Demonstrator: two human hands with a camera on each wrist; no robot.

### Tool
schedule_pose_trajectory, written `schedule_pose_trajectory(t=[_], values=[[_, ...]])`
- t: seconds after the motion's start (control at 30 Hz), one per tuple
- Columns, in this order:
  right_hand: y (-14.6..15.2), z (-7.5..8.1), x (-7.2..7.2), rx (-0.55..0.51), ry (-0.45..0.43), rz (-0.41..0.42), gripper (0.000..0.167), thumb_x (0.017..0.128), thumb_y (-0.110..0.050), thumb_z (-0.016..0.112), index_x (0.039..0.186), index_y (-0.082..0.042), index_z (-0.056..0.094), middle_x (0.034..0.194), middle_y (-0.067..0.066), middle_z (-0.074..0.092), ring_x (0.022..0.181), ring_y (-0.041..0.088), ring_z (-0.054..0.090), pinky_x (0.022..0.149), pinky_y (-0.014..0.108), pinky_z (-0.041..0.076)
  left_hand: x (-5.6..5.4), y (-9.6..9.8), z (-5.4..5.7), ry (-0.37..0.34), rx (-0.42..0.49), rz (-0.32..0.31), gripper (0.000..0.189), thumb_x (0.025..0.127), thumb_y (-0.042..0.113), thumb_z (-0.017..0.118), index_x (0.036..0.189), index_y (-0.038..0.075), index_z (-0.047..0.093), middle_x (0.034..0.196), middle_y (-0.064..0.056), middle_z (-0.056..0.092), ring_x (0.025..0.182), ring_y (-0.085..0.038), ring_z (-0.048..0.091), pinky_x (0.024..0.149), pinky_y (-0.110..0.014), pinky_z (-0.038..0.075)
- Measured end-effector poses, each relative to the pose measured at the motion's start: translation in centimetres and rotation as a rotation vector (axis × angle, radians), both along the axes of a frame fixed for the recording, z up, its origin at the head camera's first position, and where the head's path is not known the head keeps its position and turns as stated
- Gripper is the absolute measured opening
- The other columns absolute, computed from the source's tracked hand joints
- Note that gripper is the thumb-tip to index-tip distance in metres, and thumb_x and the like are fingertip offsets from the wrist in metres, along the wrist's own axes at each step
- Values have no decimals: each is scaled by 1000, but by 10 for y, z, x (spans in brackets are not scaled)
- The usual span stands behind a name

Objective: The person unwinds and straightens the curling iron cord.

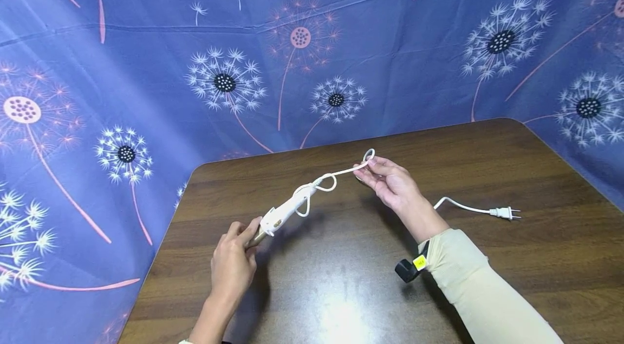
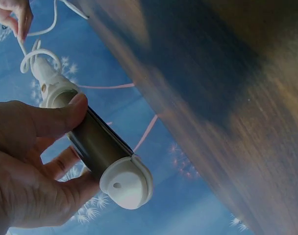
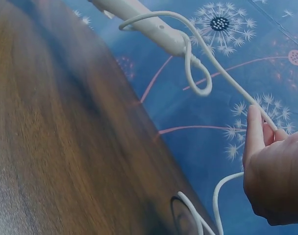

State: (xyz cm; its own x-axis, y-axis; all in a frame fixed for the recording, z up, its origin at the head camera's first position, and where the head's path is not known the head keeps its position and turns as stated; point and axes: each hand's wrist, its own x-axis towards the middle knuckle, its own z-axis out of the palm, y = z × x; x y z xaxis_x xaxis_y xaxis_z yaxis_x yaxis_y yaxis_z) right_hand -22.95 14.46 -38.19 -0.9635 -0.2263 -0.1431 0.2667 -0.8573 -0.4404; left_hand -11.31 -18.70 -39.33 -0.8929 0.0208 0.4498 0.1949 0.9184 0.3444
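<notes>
A curling iron with a white handle (image 1: 290, 209) and a gold-brown barrel (image 2: 101, 142) is held above the table, tilted. My left hand (image 1: 234, 263) grips it by the barrel, thumb on one side and fingers on the other. The barrel ends in a white cap (image 2: 127, 183). The white cord (image 3: 222, 73) loops loosely around the handle's end. My right hand (image 1: 392, 184) pinches the cord between thumb and fingers, a short way from the handle. Beyond that hand the cord runs down to a two-prong plug (image 1: 504, 213) lying on the table.
The brown wooden table (image 1: 551, 165) has rounded far corners. Behind it hangs a blue cloth (image 1: 414, 78) printed with dandelions. A black wrist camera (image 1: 407, 270) with a yellow label is strapped at the right sleeve.
</notes>
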Motion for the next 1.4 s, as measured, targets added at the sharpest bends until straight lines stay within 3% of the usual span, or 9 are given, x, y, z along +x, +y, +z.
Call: schedule_pose_trajectory(t=[0.13,0.27,0.7,0.87,1.1,1.4], values=[[4,-2,0,-8,-14,-13,21,97,10,39,96,5,59,96,20,62,93,31,66,104,43,39,-1,-4,2,13,46,33,68,62,-10,82,122,19,68,95,-6,63,79,-32,62,62,-52,50],[10,-2,-1,-11,-26,-15,22,98,9,35,100,5,57,97,21,63,92,30,66,110,41,26,-3,-7,1,51,84,27,68,62,-7,84,122,18,68,94,-6,63,79,-32,63,65,-51,50],[26,-1,-4,-53,-55,-19,20,97,10,37,96,8,57,93,26,64,88,33,67,111,39,21,-1,-15,-2,125,115,-56,67,62,-8,84,122,16,68,95,-4,63,74,-19,61,61,-37,51],[33,2,-7,-113,-57,-40,16,97,10,39,94,10,55,90,28,63,87,35,67,112,38,19,0,-20,-2,134,70,-100,67,60,-6,86,121,18,69,95,-2,63,75,-16,57,60,-36,51],[42,9,-10,-217,-31,-84,14,96,11,39,96,12,54,92,30,60,89,39,66,112,37,24,0,-28,-3,128,-32,-134,71,57,-12,84,119,20,70,96,-1,63,79,-19,58,59,-39,50],[50,16,-9,-289,-14,-120,15,95,11,41,92,13,55,91,31,60,90,41,65,108,38,35,-1,-36,-3,70,-127,-75,75,59,-12,82,122,26,68,98,1,61,85,-25,59,48,-44,47]])
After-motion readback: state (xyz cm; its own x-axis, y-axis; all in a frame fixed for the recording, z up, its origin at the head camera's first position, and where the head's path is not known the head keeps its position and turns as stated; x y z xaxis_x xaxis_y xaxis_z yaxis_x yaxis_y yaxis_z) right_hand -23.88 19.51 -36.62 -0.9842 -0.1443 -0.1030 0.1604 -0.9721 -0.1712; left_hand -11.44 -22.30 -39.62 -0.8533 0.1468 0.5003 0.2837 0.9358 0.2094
